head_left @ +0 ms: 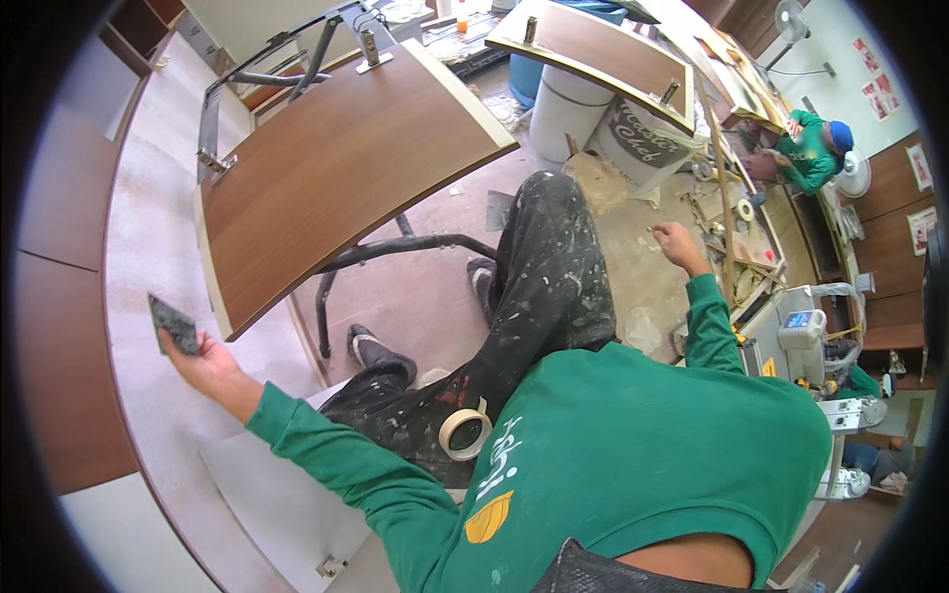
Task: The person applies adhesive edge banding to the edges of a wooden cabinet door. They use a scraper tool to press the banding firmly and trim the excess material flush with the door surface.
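My left hand (201, 361), out at the left, grips a small dark rectangular sheet (174, 322). My right hand (675, 242) is raised on the right with its fingers bent together; whatever is at the fingertips is too small to make out. In front of me a brown wooden door panel (346, 168) with pale edges and metal hinges (370, 47) lies tilted on a black tubular stand (415, 243). A roll of pale tape (465, 435) rests by my paint-spattered dark trousers.
A second hinged panel (603, 59) lies over white buckets (563, 114). At right are a cluttered bench with wood scraps (751, 247), a white container (799, 326) and a co-worker in green and a blue cap (811, 153). A pale board edge (158, 198) runs along the left.
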Tool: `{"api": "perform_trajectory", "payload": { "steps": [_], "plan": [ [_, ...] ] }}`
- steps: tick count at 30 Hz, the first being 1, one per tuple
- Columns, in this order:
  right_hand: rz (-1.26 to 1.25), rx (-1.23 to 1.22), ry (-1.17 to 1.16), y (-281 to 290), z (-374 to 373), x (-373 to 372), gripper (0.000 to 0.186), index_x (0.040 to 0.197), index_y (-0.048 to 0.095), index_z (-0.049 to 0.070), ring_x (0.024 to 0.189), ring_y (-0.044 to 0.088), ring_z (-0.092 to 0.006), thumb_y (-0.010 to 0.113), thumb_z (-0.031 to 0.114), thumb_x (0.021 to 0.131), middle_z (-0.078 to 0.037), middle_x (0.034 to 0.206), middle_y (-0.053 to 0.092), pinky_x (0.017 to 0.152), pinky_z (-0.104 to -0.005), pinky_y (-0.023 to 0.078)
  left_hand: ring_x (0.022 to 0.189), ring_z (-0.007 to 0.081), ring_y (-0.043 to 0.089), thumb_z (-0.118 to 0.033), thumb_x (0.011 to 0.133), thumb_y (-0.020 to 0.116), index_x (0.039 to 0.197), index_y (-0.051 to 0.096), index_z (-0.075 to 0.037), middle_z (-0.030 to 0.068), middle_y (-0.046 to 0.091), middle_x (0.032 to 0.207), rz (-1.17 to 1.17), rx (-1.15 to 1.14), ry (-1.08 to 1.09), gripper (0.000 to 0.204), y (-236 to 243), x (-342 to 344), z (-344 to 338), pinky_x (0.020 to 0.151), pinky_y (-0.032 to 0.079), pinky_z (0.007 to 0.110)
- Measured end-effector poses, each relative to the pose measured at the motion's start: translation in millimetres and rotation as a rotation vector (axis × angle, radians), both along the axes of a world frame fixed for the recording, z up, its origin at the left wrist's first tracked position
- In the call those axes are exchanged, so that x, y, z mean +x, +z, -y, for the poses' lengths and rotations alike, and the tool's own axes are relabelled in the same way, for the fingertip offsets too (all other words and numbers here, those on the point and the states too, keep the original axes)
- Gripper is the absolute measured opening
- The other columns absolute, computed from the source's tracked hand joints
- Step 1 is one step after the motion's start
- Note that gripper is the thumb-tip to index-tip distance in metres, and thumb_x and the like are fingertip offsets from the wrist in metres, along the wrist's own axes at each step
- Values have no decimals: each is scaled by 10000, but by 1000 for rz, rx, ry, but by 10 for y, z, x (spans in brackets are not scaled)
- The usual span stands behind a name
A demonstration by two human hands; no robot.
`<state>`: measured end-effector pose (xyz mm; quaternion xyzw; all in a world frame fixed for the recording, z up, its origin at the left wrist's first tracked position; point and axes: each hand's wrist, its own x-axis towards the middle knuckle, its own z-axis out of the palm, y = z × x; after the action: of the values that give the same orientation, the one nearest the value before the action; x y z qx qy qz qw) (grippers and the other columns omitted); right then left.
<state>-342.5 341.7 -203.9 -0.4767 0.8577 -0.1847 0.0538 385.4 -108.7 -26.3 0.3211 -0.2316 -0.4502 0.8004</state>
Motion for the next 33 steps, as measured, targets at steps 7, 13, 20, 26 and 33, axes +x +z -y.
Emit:
{"api": "perform_trajectory", "payload": {
  "steps": [7, 13, 20, 26, 33],
  "plan": [
    [-130, 200, -106, 528, 638, 310, 379, 1193, 704, 13, 999, 694, -393, 742, 210, 871, -209, 1038, 739, 913, -432, 545, 780, 106, 485, -230, 971, 760, 1214, 647, -1, 37, 603, 1030, 53, 13, 95, 353, 87, 145, -302, 582, 357, 248],
    [-211, -11, -100, 566, 813, 448, 308, 1112, 690, 14, 959, 698, -402, 758, 185, 865, -209, 946, 716, 849, -453, 552, 731, 120, 444, -196, 998, 717, 1195, 635, 6, 35, 563, 952, 43, 47, 70, 294, 78, 269, -369, 584, 354, 253],
    [-193, -463, 98, 1619, 1829, 1311, 299, 1272, 683, 4, 1158, 660, -423, 628, 95, 992, -250, 1247, 694, 992, -460, 514, 687, 125, 446, -177, 1002, 708, 1176, 600, -4, 35, 566, 898, -116, -49, 58, 268, -37, 470, -374, 563, 369, 261],
    [-68, -528, 955, 2552, 3076, 3246, 522, 1509, 525, 41, 1448, 468, -379, 614, 190, 1016, -226, 1559, 494, 1201, -467, 371, 683, 113, 474, -195, 985, 738, 1117, 631, -25, 21, 619, 920, -215, -82, 79, 241, 95, 405, -422, 560, 357, 258],
    [-178, -340, 1569, 1967, 4618, 4944, 861, 1506, 402, -144, 1539, 283, -470, 420, 601, 1074, -366, 1585, 369, 1280, -495, 247, 702, 93, 518, -210, 966, 768, 1101, 645, -38, 3, 647, 928, -231, -118, 109, 251, 172, 329, -529, 569, 366, 242]
  ]
}}
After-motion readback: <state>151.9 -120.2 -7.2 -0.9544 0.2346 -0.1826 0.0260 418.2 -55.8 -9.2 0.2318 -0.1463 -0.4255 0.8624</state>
